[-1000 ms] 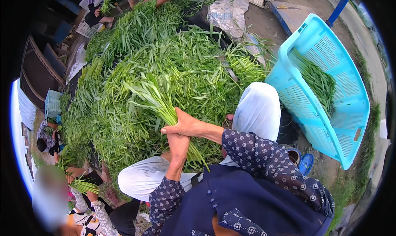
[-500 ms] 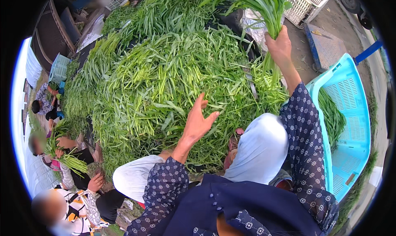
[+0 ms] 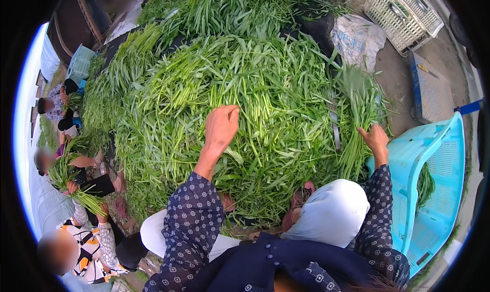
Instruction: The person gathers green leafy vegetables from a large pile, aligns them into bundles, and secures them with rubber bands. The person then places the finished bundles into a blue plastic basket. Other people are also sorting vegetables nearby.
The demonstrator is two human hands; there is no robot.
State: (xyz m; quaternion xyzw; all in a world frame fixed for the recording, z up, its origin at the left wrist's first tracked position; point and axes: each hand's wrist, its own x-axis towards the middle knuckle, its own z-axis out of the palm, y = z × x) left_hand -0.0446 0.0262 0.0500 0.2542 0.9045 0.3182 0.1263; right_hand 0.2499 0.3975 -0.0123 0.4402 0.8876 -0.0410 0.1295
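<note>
A wide heap of long-stemmed leafy greens lies before me. Over the middle of it, my left hand is closed with its knuckles up; whatever its fingers hold is hidden beneath. At the heap's right edge, my right hand grips the stem end of a bunch of greens, whose leafy tops point away from me and are blurred. A thin grey metal strip rests on the heap just left of this bunch.
Close on my right stands a turquoise plastic crate with greens inside. Farther back are a white crate, a white sack and a blue-edged platform. Several people sit along the left, one holding greens.
My right hand has lowered the raised bunch onto the heap's right edge. My left hand has moved left and away from me, its spread fingers now closed. The view has shifted slightly.
</note>
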